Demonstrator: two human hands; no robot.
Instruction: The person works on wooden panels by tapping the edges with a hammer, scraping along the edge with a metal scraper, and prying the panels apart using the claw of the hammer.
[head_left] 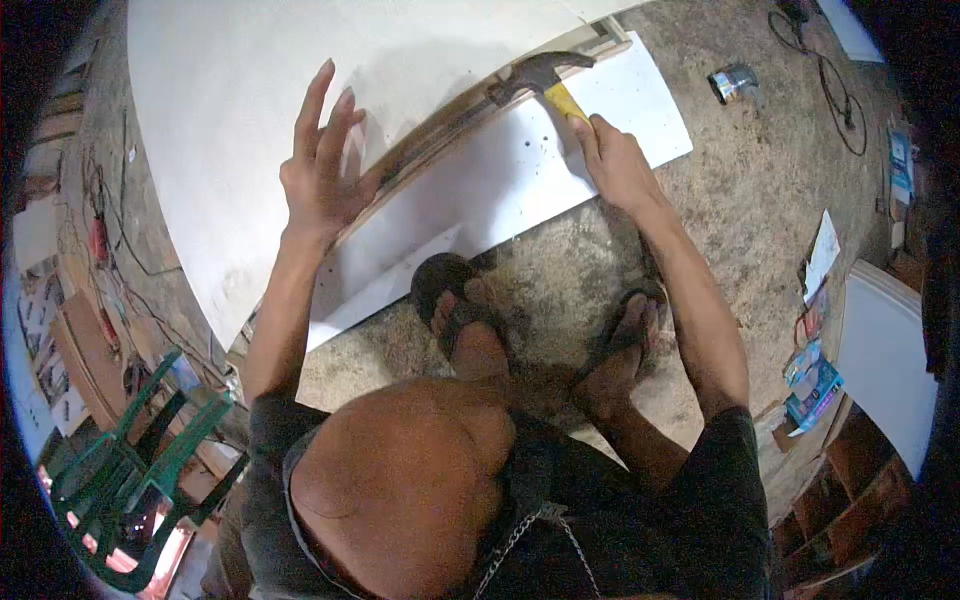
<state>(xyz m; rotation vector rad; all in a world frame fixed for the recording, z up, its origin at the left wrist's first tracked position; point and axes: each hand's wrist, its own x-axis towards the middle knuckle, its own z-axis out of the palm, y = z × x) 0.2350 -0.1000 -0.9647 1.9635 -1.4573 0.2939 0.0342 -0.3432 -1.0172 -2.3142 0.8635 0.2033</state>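
My right hand point(618, 165) is closed around the yellow handle of a claw hammer point(545, 72). Its dark metal head is over the wooden edge strip point(430, 145) of a large white panel point(220, 110); whether it touches the wood I cannot tell. My left hand point(325, 175) is at the near part of that strip, fingers raised and spread, the heel of the hand close to the wood. Nothing shows in its fingers. Beneath the strip lies a white sheet point(490, 190) on the floor, with small dark specks on it.
My sandalled feet stand on the stained concrete floor point(560, 260) just below the sheet. A small can point(734, 84) lies at upper right, near a black cable point(848, 100). Green plastic chair point(150, 450) at lower left; wires along the left. White board point(880, 350) and blue packets point(812, 390) at right.
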